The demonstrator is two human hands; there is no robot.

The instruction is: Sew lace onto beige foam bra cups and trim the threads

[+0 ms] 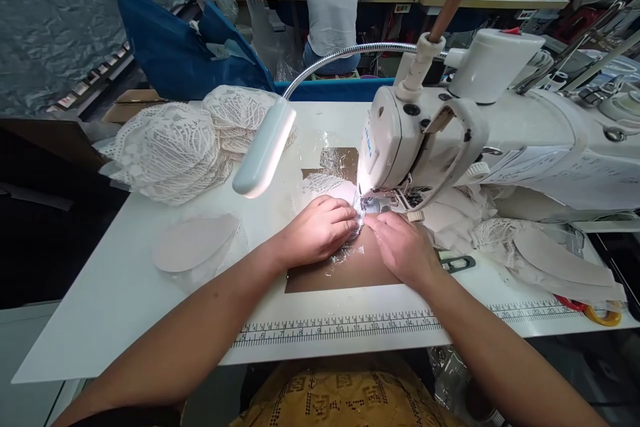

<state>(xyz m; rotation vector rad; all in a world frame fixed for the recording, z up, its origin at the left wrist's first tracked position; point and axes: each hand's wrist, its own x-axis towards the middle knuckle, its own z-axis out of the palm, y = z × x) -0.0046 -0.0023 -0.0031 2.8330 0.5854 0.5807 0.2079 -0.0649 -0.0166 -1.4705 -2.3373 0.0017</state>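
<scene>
A piece of white lace fabric (325, 185) lies under the needle area of a white sewing machine (395, 140). My left hand (323, 227) rests on the lace just left of the presser foot, fingers together and pressing its edge. Close on the other side, my right hand (403, 243) pinches the lace edge between thumb and fingers. A brown sheet (345, 270) lies flat on the table beneath both hands. The small lamp (265, 147) on a bent metal neck hangs above and left of the work. The needle tip is hidden by my fingers.
Stacked lace pieces (170, 150) sit at the back left, and a pale oval pad (195, 243) lies nearer. More cloth pieces (555, 253), thread snips (457, 263) and orange-handled scissors (603, 315) lie right. A printed ruler (345, 328) follows the front edge. A person (327, 0) sits beyond.
</scene>
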